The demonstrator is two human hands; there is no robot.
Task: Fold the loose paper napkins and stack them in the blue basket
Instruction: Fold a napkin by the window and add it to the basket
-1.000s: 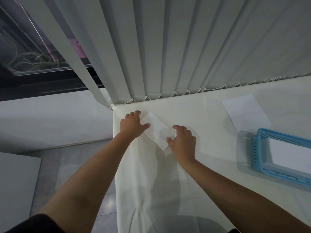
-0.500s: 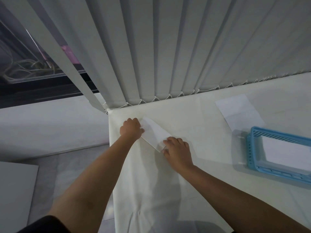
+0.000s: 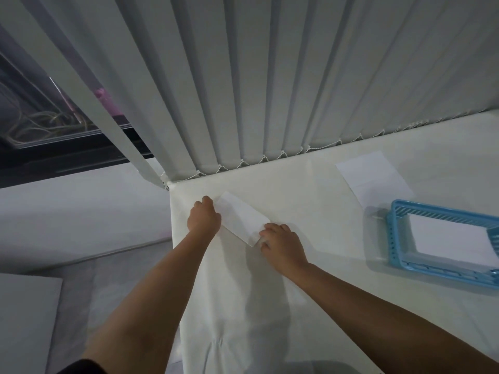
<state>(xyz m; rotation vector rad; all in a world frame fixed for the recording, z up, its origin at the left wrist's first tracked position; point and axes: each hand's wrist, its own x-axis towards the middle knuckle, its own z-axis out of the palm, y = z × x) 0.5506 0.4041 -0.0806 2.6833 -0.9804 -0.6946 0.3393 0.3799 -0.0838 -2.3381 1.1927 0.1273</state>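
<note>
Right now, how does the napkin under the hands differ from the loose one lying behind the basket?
The napkin under the hands is folded into a narrow strip; the loose napkin lies open as a broad sheet. The folded one is pinned at its ends by the left hand and right hand; the loose one lies untouched. The folded one sits near the table's left corner, the loose one just behind the blue basket. Both are white and flat.

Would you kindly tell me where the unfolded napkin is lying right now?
In the head view the unfolded napkin lies flat on the table at the right, just beyond the blue basket and before the blinds.
</note>
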